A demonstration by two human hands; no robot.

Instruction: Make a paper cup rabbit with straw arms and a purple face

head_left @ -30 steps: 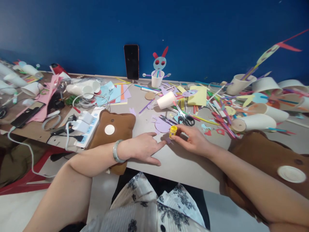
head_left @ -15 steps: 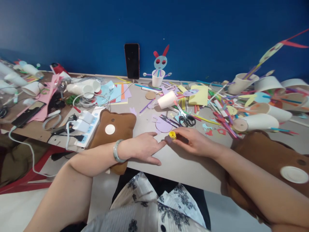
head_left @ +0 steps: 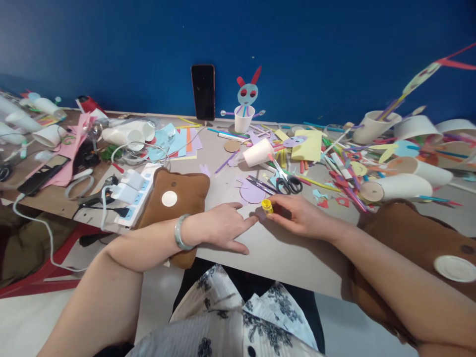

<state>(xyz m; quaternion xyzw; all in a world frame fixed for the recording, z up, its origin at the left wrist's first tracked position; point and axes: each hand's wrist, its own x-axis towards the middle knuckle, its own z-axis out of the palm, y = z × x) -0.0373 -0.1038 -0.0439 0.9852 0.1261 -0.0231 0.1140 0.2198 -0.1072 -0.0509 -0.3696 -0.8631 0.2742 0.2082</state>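
Observation:
My right hand point(head_left: 297, 214) pinches a short yellow glue stick point(head_left: 267, 206) between thumb and fingers, just above the table. My left hand point(head_left: 226, 227) lies low over the table, fingers stretched out. Its index fingertip rests at a small purple paper piece point(head_left: 261, 214), close beside the glue stick; the fingertip partly covers that piece. Beyond the hands lie a purple paper disc point(head_left: 252, 192), a dark pointed tool point(head_left: 262, 185) across it, and black-handled scissors point(head_left: 288, 182).
A paper-cup figure point(head_left: 243, 119) with red ears stands against the blue wall beside a propped phone point(head_left: 203, 92). Brown cushions point(head_left: 188, 196) flank my arms. A power strip point(head_left: 138, 201) lies left; coloured sticks, paper scraps and paper cups point(head_left: 403, 187) crowd the right.
The glue stick in my right hand has shifted slightly right, away from the purple piece, and tipped a little. My left hand stays nearly in place.

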